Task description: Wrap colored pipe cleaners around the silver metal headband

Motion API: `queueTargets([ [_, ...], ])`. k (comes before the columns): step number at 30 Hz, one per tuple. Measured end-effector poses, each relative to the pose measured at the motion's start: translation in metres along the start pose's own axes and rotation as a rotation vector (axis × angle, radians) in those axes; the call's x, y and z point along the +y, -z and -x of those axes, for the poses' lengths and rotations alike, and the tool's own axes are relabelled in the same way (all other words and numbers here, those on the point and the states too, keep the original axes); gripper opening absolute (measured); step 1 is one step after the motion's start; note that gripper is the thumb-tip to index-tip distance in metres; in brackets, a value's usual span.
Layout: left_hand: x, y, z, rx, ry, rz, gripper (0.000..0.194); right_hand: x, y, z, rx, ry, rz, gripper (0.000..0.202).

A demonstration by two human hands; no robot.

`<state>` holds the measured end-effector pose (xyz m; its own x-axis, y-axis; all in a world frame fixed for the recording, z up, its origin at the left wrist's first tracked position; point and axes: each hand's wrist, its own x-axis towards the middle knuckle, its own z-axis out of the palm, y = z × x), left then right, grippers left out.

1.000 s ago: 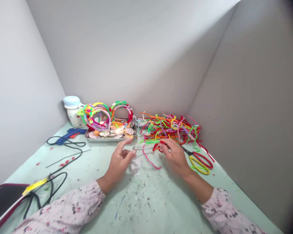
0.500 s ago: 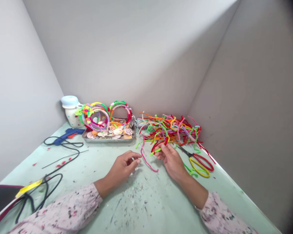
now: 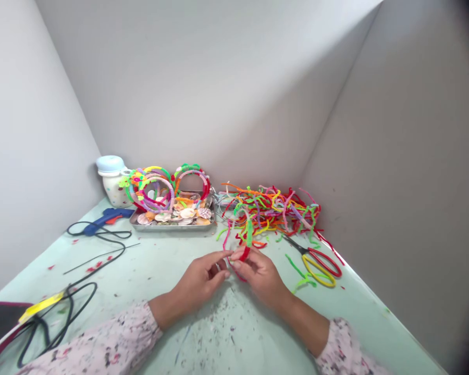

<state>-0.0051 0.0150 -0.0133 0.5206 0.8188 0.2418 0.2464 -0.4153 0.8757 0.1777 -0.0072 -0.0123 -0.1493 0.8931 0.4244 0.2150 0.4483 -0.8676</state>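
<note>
L hand point(image 3: 203, 275) loosely curled, just beside R hand point(image 3: 261, 273) in pinch grip, both forearms point(image 3: 307, 319) angled inwd.

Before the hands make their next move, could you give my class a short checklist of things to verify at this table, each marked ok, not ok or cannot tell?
1. Right hand grips the red-and-green band: ok, pinched at its red part.
2. Left hand touches the band: cannot tell; its index fingertip is close by.
3. Scissors apart from both hands: ok, lying to the right of the right hand.
4. Blue glue gun switched off: cannot tell; nothing visible settles it.
5. Table free of scraps: not ok; red scraps lie on its left side.
</note>
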Motion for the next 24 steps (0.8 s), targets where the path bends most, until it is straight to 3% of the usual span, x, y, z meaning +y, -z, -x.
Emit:
queueTargets([
  [4, 0.004, -0.003, 0.002, -0.020, 0.022, -0.010, 0.041, -0.002, -0.003, 0.004, -0.059, -0.043, -0.125, 0.016],
  [10, 0.003, -0.001, 0.001, 0.003, 0.092, -0.135, 0.020, -0.001, -0.003, 0.000, 0.016, -0.177, -0.390, 0.017],
  [20, 0.000, -0.003, 0.001, 0.003, 0.099, -0.030, 0.022, 0.008, 0.002, -0.007, 0.091, -0.295, -0.659, 0.020],
  [24, 0.003, 0.000, 0.002, 0.088, 0.100, 0.036, 0.022, 0.010, 0.002, -0.009, 0.146, -0.311, -0.760, 0.017],
])
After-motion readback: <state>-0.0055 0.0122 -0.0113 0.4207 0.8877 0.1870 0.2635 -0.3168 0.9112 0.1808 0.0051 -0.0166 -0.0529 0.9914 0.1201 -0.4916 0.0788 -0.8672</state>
